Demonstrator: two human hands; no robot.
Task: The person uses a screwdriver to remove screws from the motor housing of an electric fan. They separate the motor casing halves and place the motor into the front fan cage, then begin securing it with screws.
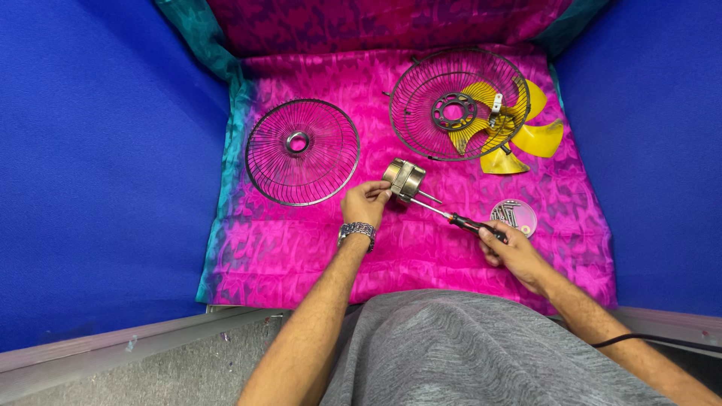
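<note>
My left hand [365,203] grips a small metal fan motor [404,180] on the pink cloth, holding it at its lower left side. My right hand [514,253] is shut on a screwdriver [459,220] with a black and orange handle. Its shaft points up and left, and the tip reaches the motor's lower edge beside the motor's thin shaft. A metal watch sits on my left wrist.
A wire fan guard [302,152] lies left of the motor. A second guard [459,104] at the back right rests partly over a yellow fan blade [535,138]. A small round dish of screws [514,216] sits by my right hand. Blue walls enclose the pink cloth [301,240].
</note>
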